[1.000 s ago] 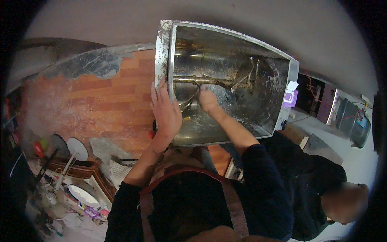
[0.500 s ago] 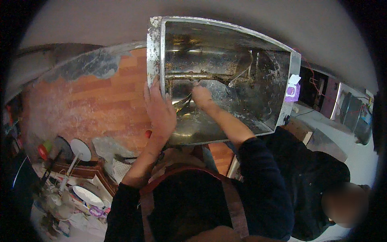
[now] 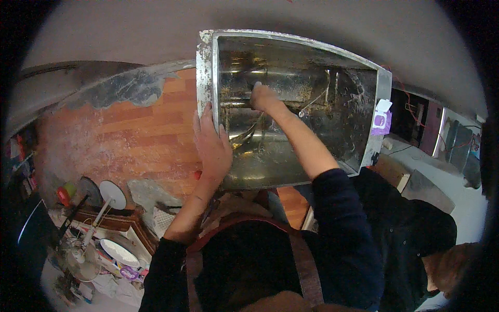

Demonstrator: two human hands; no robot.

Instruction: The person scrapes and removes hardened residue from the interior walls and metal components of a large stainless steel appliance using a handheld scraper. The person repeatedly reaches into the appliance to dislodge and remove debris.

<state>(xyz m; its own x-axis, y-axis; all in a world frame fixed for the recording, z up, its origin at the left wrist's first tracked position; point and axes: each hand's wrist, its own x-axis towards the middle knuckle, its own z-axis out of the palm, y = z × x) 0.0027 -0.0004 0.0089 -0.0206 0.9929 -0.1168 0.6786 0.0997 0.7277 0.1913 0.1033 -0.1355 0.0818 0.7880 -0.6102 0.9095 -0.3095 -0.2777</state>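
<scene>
A large open metal box, stained inside, with a pale worn rim, lies in front of me. My left hand rests with stretched fingers on its left rim and holds nothing. My right hand reaches inside with curled fingers, just over a grimy pipe that runs across the box. Whatever those fingers close on, if anything, is hidden. A thin rod with a pale end slants up to the right of that hand. Nearer me, a shiny bent strip lies at the left inside.
A purple wipes pack with a raised white lid is on the right rim. Another person in dark clothes is close at my right. At lower left stand a white fan, a white round disc on a stem and clutter beside the wood-patterned floor.
My right hand has moved farther from me, from the near side of the pipe to over it. My left hand stays on the rim. The whole view has shifted slightly.
</scene>
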